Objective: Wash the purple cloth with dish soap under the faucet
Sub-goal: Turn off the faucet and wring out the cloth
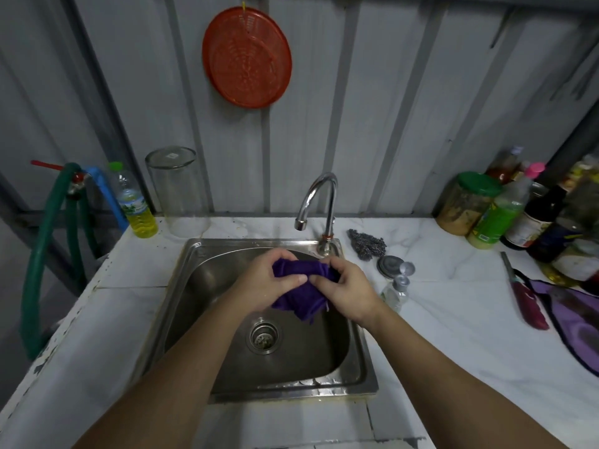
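Observation:
A bunched purple cloth (pixel 299 298) hangs over the steel sink (pixel 227 361), held between both hands. My left hand (pixel 265 280) grips its left side and my right hand (pixel 348 291) grips its right side, thumbs almost touching. The chrome faucet (pixel 316 202) curves above them, its spout a little above the cloth; no water stream shows. A small clear soap bottle (pixel 397 291) with its flip cap open stands on the counter just right of my right hand.
Steel wool (pixel 368 244) and a sink plug (pixel 390 265) lie right of the faucet. Bottles and jars (pixel 496 215) crowd the back right corner. A red lighter (pixel 526 299) and purple fabric (pixel 570 315) lie at right. An oil bottle (pixel 134 205) and glass jar (pixel 176 189) stand back left.

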